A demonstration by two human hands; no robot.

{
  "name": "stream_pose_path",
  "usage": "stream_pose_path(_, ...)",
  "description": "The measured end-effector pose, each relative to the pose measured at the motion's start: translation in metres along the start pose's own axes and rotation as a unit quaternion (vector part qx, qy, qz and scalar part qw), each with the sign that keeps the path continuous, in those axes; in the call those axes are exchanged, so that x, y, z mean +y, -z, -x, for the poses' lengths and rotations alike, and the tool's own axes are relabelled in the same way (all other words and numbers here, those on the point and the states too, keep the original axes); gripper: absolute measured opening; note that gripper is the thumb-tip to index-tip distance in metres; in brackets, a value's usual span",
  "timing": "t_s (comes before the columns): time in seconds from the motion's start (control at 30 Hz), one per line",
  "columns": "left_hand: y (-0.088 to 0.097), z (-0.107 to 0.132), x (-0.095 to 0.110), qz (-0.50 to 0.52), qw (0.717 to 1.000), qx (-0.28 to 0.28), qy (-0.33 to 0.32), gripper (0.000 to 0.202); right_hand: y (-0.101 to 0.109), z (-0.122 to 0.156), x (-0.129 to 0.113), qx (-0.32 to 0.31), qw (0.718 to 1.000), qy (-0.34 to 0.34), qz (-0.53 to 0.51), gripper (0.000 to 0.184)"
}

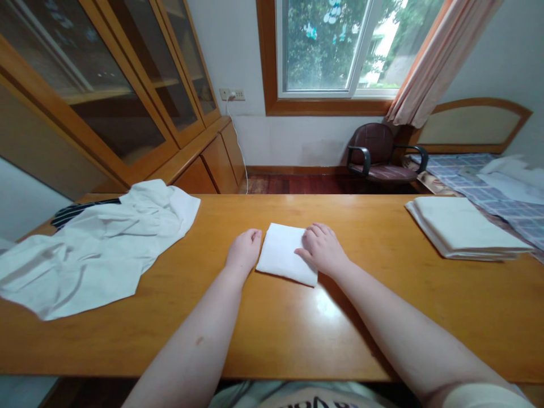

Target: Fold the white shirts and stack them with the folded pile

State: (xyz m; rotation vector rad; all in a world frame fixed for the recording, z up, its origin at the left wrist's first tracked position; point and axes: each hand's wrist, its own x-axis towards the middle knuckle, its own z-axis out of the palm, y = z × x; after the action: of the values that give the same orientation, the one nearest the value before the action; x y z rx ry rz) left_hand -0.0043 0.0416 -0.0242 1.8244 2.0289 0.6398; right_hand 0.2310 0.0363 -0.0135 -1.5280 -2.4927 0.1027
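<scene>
A small folded white cloth (285, 255) lies flat on the wooden table (272, 334) in front of me. My left hand (245, 249) stands on its edge just left of the cloth, with fingers curled closed and nothing visible in them. Over the cloth's right edge rests my right hand (322, 246), its thumb stretched apart across the top and its fingers slightly bent. The cloth's upper right corner is hidden beneath that hand.
Loose white fabric (97, 243) spreads over the table's left side, beside a dark striped cloth (83, 212). A folded white stack (463, 226) lies at the right. Beyond the table are a glass-fronted cabinet (187, 139), an armchair (376, 150) and a bed (476, 175).
</scene>
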Motion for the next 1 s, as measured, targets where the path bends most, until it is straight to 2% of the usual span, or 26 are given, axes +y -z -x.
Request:
stream_pose_path(0.1, 0.001, 0.002, 0.001, -0.013, 0.999, -0.033, -0.006, 0.040, -0.006, -0.003, 0.008, -0.026, 0.996, 0.073, -0.053, 0.063)
stream_pose_path(0.17, 0.000, 0.001, 0.001, 0.000, 0.999, -0.053, -0.011, 0.040, -0.007, -0.005, 0.011, -0.050, 0.993, 0.078, -0.067, 0.059)
stream_pose_path(0.27, -0.001, 0.000, 0.000, -0.005, 0.998, -0.061, 0.013, 0.041, -0.002, -0.006, 0.009, -0.062, 0.997, 0.014, -0.036, 0.047)
stream_pose_path(0.37, 0.001, 0.000, 0.000, -0.040, 0.998, -0.040, 0.025, 0.042, 0.002, -0.006, 0.004, -0.067, 0.994, -0.087, 0.001, 0.046)
stream_pose_path(0.5, 0.001, 0.004, 0.002, -0.036, 0.997, -0.056, 0.032, 0.040, -0.002, -0.006, 0.003, -0.058, 0.980, -0.185, -0.034, 0.043)
stream_pose_path(0.6, -0.003, 0.007, 0.004, 0.011, 0.996, -0.078, 0.030, 0.036, -0.006, -0.006, 0.004, -0.058, 0.974, -0.209, -0.072, 0.047)
stream_pose_path(0.67, -0.009, 0.007, 0.005, 0.048, 0.996, -0.071, 0.036, 0.035, -0.008, -0.006, 0.005, -0.065, 0.974, -0.202, -0.080, 0.047)
stream_pose_path(0.73, -0.016, 0.008, 0.007, 0.111, 0.991, -0.054, 0.049, 0.042, -0.009, -0.006, 0.004, -0.074, 0.975, -0.195, -0.082, 0.049)
stream_pose_path(0.8, -0.025, 0.009, 0.011, 0.223, 0.972, -0.034, 0.068, 0.055, -0.008, -0.006, 0.003, -0.069, 0.975, -0.195, -0.087, 0.049)
stream_pose_path(0.87, -0.031, 0.011, 0.017, 0.361, 0.928, -0.027, 0.091, 0.060, -0.008, -0.007, 0.002, -0.049, 0.973, -0.198, -0.104, 0.046)
stream_pose_path(0.93, -0.034, 0.014, 0.023, 0.473, 0.871, -0.063, 0.114, 0.054, -0.008, -0.006, 0.002, -0.026, 0.970, -0.198, -0.135, 0.041)
stream_pose_path(1.0, -0.032, 0.017, 0.028, 0.546, 0.816, -0.131, 0.133, 0.046, -0.010, -0.006, 0.003, -0.005, 0.965, -0.194, -0.178, 0.037)
